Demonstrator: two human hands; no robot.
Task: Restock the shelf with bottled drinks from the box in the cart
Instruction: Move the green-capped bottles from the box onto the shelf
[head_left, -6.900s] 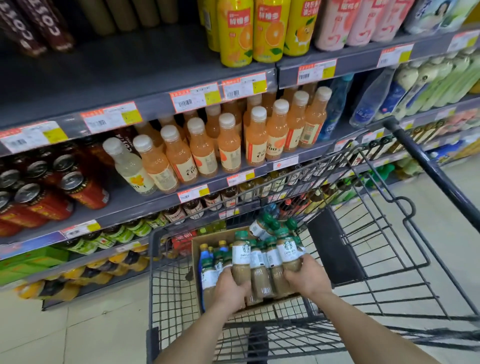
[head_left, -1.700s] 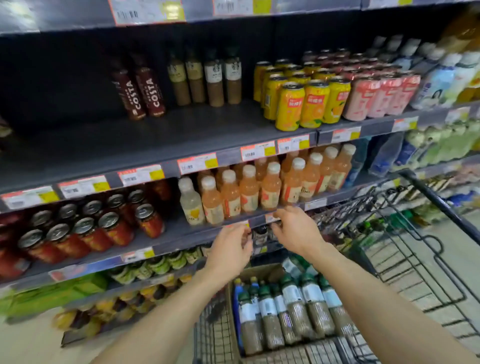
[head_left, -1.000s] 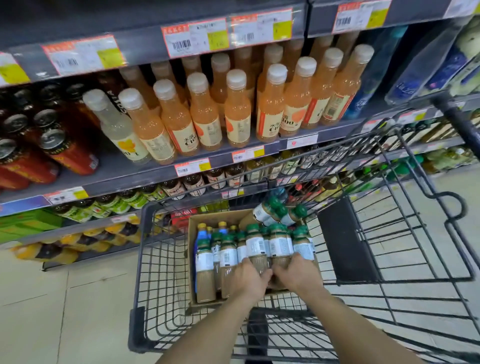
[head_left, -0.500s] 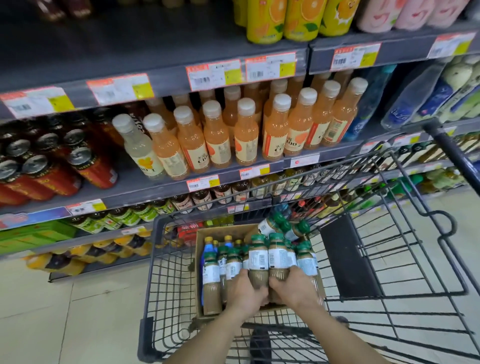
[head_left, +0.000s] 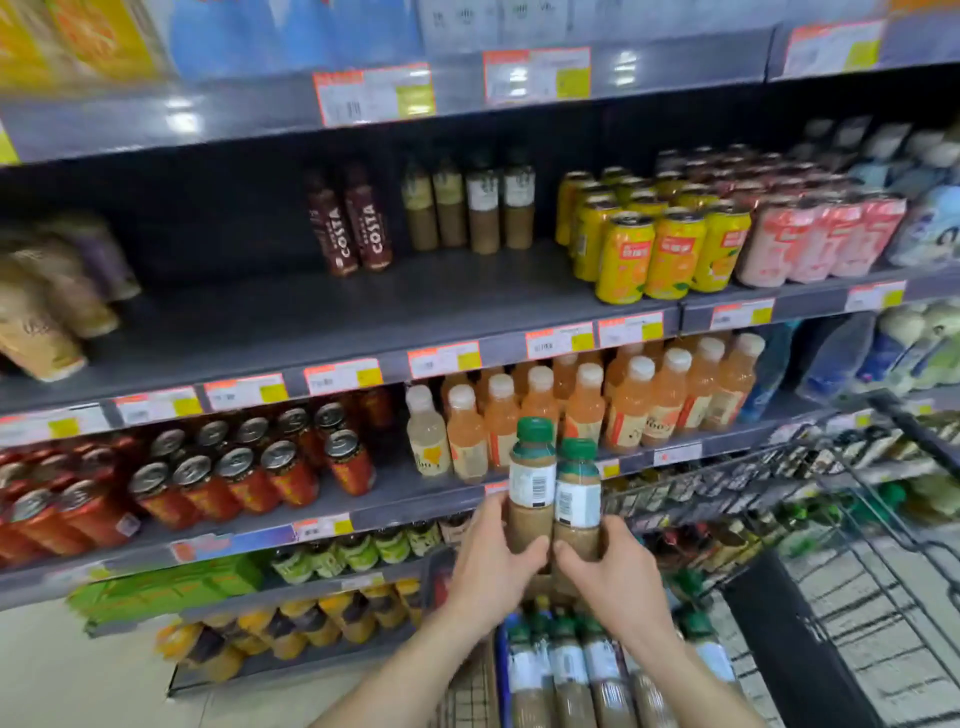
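Green-capped bottles (head_left: 530, 483) — two, upright, side by side — left hand (head_left: 493, 571) grips one, right hand (head_left: 613, 582) the other

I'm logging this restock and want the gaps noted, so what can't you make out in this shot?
Head view only:
1. Held bottles: label print is blurred; left hand and right hand cover their bases.
2. Boxed bottles: forearms and the bottom edge cut them off, so no count.
3. Price tags: motion blur, unreadable.
4. Pale bottles at far left: smeared, brand unclear.
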